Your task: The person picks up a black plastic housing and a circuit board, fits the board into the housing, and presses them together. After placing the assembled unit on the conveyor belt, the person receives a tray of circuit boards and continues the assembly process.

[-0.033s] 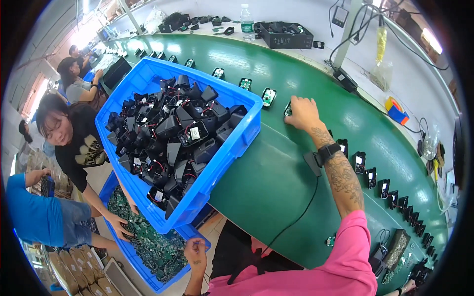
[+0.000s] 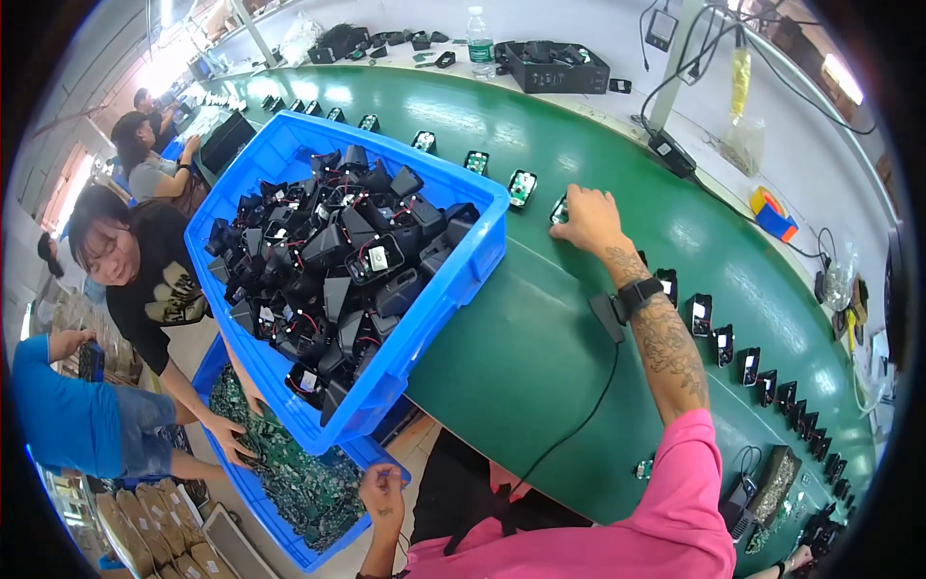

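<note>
Green bench (image 2: 521, 367): right hand (image 2: 590, 220) apparently still pinching 1 black housing (image 2: 558, 209), nearly unmoved; left hand (image 2: 383, 492) curled closed.

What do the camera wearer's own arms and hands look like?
Both hands are ungloved. The right hand has a black wrist strap with a dark block and thin black cable. Dark tattoos cover that forearm, below a pink sleeve. The left hand has a small dark tattoo near the wrist.

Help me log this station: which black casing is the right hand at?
The casing partly covered by the right hand, immediately right of the open casing beside the upper blue bin; no hand covers those to its left.
</note>
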`<act>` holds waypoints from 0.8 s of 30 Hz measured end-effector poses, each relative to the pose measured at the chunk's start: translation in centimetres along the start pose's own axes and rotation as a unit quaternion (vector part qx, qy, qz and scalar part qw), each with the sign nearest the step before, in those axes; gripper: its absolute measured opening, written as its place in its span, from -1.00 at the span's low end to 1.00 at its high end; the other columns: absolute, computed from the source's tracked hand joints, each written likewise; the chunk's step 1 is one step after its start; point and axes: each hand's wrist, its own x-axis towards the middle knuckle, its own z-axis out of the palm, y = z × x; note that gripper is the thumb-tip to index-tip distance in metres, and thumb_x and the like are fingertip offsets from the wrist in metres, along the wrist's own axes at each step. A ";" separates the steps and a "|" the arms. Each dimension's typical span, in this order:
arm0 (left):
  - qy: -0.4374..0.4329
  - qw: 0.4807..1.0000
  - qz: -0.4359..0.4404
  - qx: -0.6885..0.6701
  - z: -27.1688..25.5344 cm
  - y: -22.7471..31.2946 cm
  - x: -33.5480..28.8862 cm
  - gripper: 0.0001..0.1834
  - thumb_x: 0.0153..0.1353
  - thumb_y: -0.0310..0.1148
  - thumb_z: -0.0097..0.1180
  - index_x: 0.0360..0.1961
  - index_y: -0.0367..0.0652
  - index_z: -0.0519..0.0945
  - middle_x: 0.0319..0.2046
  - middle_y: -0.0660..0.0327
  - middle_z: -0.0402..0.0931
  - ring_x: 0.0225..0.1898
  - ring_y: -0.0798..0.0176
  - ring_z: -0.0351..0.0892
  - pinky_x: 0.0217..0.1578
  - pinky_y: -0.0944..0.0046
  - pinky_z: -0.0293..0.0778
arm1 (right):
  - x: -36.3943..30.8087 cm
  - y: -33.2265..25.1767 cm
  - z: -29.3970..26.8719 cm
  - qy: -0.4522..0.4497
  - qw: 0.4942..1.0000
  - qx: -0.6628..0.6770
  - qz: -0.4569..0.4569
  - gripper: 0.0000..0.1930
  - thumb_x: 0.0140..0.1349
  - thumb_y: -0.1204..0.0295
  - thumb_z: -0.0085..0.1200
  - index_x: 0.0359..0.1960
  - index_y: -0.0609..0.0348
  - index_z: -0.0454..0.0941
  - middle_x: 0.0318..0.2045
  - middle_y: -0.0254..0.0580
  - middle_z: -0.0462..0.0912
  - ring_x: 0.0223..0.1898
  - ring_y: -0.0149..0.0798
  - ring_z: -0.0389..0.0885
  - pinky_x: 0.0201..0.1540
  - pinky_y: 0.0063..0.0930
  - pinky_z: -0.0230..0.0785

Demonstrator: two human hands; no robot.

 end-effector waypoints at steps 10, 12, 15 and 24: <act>0.010 0.999 0.040 0.001 1.4 2.3 -2.4 -0.89 0.24 -0.45 0.13 -0.33 -0.30 0.54 -0.55 0.16 0.56 -0.55 0.31 0.58 -0.47 0.30 0.46 | -8.6 5.1 -6.2 -0.068 0.977 -0.104 -0.173 -0.11 -0.20 0.45 0.31 0.31 0.24 0.24 0.20 0.09 0.42 0.26 0.08 0.34 0.39 0.13 0.04; 0.008 0.993 0.114 0.025 2.1 2.9 -2.5 -0.89 0.24 -0.45 0.14 -0.33 -0.29 0.54 -0.54 0.15 0.55 -0.56 0.31 0.57 -0.47 0.30 0.47 | -9.5 6.1 -4.1 -0.058 0.978 -0.097 -0.176 -0.14 -0.21 0.48 0.29 0.28 0.24 0.27 0.16 0.09 0.45 0.25 0.08 0.36 0.39 0.12 0.04; -0.030 0.974 0.216 0.057 3.2 5.1 -2.9 -0.89 0.26 -0.44 0.15 -0.31 -0.28 0.55 -0.48 0.13 0.57 -0.52 0.33 0.58 -0.44 0.34 0.49 | -10.5 7.7 -2.5 -0.038 0.984 -0.075 -0.159 -0.24 -0.22 0.54 0.24 0.18 0.25 0.33 0.02 0.07 0.51 0.16 0.10 0.41 0.38 0.11 0.05; -0.349 0.853 0.030 -0.388 9.3 15.7 -4.8 -0.37 0.39 -0.18 0.02 0.36 -0.19 0.13 0.02 0.07 0.47 -0.46 0.40 0.56 -0.50 0.40 0.42 | -25.1 -6.2 -9.7 -0.140 0.880 0.220 -0.397 -0.18 -0.25 0.45 0.37 0.18 0.28 0.34 0.03 0.06 0.49 0.13 0.11 0.41 0.25 -0.09 0.25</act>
